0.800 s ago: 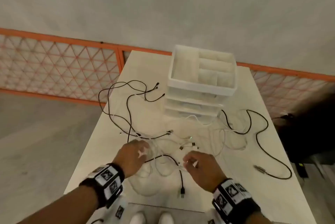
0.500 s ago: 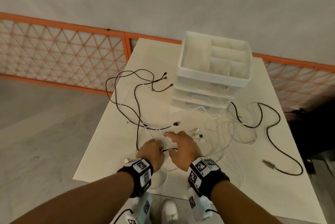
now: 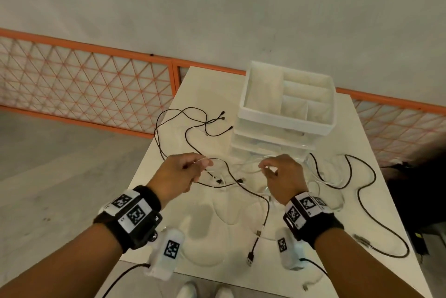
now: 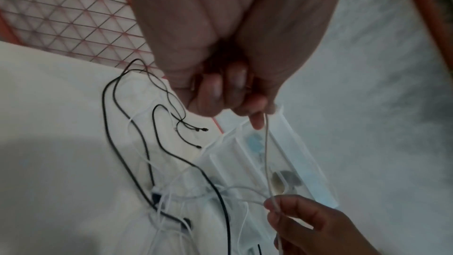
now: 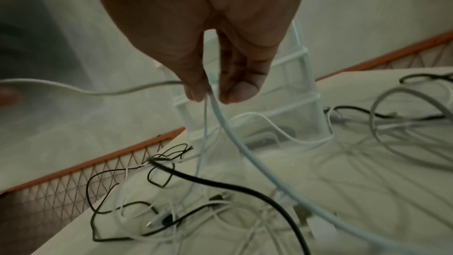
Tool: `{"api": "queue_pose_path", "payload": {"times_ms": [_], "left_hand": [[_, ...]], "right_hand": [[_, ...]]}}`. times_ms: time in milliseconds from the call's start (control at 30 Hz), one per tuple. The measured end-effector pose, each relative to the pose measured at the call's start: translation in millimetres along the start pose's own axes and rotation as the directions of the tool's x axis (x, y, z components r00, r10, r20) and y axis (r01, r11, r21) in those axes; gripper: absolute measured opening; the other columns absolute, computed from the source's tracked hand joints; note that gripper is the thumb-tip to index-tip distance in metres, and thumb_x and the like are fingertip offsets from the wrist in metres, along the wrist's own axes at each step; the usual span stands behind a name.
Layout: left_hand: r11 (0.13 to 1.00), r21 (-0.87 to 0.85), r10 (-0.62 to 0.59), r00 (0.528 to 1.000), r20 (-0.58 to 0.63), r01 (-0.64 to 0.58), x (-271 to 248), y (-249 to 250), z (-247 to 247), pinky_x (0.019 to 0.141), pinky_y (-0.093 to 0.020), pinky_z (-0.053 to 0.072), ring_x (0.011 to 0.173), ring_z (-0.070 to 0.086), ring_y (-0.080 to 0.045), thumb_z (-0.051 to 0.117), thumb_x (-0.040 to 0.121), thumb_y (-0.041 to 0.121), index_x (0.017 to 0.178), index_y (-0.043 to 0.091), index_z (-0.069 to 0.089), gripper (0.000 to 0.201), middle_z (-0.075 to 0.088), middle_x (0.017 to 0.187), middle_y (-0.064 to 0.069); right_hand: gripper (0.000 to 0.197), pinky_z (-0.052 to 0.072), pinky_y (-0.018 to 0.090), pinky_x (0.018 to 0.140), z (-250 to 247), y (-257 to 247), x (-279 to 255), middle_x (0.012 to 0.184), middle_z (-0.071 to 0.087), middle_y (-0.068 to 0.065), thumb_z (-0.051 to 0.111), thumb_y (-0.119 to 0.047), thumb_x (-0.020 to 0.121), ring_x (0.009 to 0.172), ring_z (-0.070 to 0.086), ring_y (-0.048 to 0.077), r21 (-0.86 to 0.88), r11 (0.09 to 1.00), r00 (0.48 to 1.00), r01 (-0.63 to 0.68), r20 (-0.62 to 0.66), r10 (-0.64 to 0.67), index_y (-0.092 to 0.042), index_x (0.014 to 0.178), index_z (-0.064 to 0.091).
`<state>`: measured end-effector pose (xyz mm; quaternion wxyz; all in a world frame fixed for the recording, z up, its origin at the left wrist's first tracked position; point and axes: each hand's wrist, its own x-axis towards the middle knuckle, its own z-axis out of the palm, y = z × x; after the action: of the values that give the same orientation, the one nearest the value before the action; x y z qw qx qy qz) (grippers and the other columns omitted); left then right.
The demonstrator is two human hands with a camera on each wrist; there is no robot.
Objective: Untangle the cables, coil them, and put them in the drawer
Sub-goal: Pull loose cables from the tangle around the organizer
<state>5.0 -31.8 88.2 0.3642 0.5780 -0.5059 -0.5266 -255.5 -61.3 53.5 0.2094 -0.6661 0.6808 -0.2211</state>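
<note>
At the far left of the white table, thin black cables loop out towards the orange mesh fence, their small plugs pointing right at the drawer unit. Your left hand is raised above the table and pinches a white cable between thumb and fingertip. That stretch of cable runs left to right, slightly slack, across to your right hand, which pinches it too, with a second white strand dropping from the same grip into the tangle below. A thicker black cable trails from between your hands towards you, its USB plug pointing at the near edge. Half a second ago both hands were low and close together over the tangle; now they are lifted and spread apart. Right of the drawer unit, another black cable winds along the table.
</note>
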Motion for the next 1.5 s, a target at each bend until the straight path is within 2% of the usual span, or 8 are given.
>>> {"api": "queue_pose_path", "payload": {"times_ms": [200,433,567,767,1000,1133,1300,1500], "left_hand": [[0.973,-0.014,0.231,0.969,0.084,-0.231,-3.6,39.2,11.1,0.055,-0.018,0.033,0.058,0.035,-0.007,0.049,0.102,0.033,0.094,0.03,0.075,0.028,0.034,0.063,0.008],[0.882,-0.239,0.385,0.913,-0.135,-0.407,-1.2,75.7,-26.2,0.063,-0.028,0.027,0.06,0.03,-0.013,0.052,0.098,0.038,0.097,0.022,0.076,0.029,0.031,0.065,-0.01],[0.977,-0.031,0.206,0.971,-0.123,-0.212,10.0,44.8,-28.4,0.063,-0.016,0.034,0.063,0.043,-0.005,0.05,0.101,0.03,0.098,0.022,0.073,0.025,0.052,0.062,0.019],[0.94,0.28,-0.191,0.981,-0.043,0.195,16.1,-32.1,-14.5,0.052,-0.025,0.031,0.059,0.039,-0.013,0.039,0.105,0.036,0.091,0.019,0.07,0.038,0.045,0.067,-0.001],[0.845,0.524,-0.238,0.952,0.192,0.106,12.3,0.6,-14.9,0.069,-0.021,0.042,0.088,0.059,-0.011,0.061,0.093,0.04,0.123,0.028,0.052,0.033,0.057,0.094,0.007],[0.954,0.264,0.099,0.979,0.178,-0.144,6.3,78.5,-18.6,0.081,-0.019,0.045,0.115,0.054,-0.002,0.072,0.071,0.061,0.143,0.043,0.034,0.083,0.051,0.128,0.016],[0.828,0.34,0.37,0.89,0.266,-0.446,7.4,120.9,29.7,0.078,-0.024,0.05,0.083,0.062,0.002,0.063,0.091,0.042,0.12,0.028,0.061,0.032,0.069,0.097,0.008],[0.937,0.081,0.336,0.941,0.042,-0.339,20.1,101.8,21.6,0.057,-0.031,0.048,0.055,0.054,-0.013,0.049,0.102,0.017,0.09,0.018,0.071,0.025,0.06,0.066,-0.001]], "right_hand": [[0.006,0.048,0.029,0.086,-9.2,-34.2,3.4,0.112,0.059,-0.006,0.074,-0.027,0.089,0.088,0.056,0.01,0.086,0.984,0.988,0.156,-0.001,-0.157,-0.023,0.091,0.077],[0.025,0.048,0.031,0.089,-17.0,9.8,19.9,0.112,0.067,0.007,0.058,-0.045,0.096,0.102,0.063,0.025,-0.076,0.98,0.981,-0.186,0.037,0.189,-0.028,0.1,0.076],[0.035,0.044,0.03,0.09,-39.9,-13.9,19.6,0.111,0.059,0.01,0.055,-0.047,0.098,0.105,0.061,0.027,-0.029,0.992,0.991,-0.119,-0.056,0.118,-0.02,0.106,0.077],[0.02,0.052,0.023,0.067,-112.7,-87.4,24.3,0.098,0.073,-0.009,0.062,-0.04,0.096,0.066,0.064,0.008,0.505,0.838,0.956,0.206,-0.285,-0.064,-0.028,0.101,0.077],[0.019,0.047,0.013,0.061,-120.8,-90.9,12.7,0.081,0.077,-0.002,0.061,-0.028,0.098,0.069,0.07,0.014,0.472,0.862,0.981,0.184,-0.141,-0.132,-0.023,0.084,0.073],[0.016,0.047,0.013,0.058,-114.7,-92.1,4.5,0.086,0.076,-0.009,0.064,-0.011,0.095,0.06,0.067,0.01,0.431,0.881,0.973,0.197,0.026,-0.23,-0.02,0.088,0.074],[0.012,0.05,0.019,0.068,-112.2,-104.2,3.2,0.085,0.073,-0.012,0.068,-0.01,0.091,0.074,0.065,0.001,0.413,0.867,0.96,0.279,-0.103,-0.26,-0.02,0.09,0.075],[0.017,0.037,-0.002,0.077,-124.0,-57.7,1.7,0.08,0.074,-0.008,0.07,-0.022,0.092,0.091,0.064,-0.009,0.372,0.921,0.987,0.114,-0.15,-0.062,-0.035,0.103,0.073]]}}
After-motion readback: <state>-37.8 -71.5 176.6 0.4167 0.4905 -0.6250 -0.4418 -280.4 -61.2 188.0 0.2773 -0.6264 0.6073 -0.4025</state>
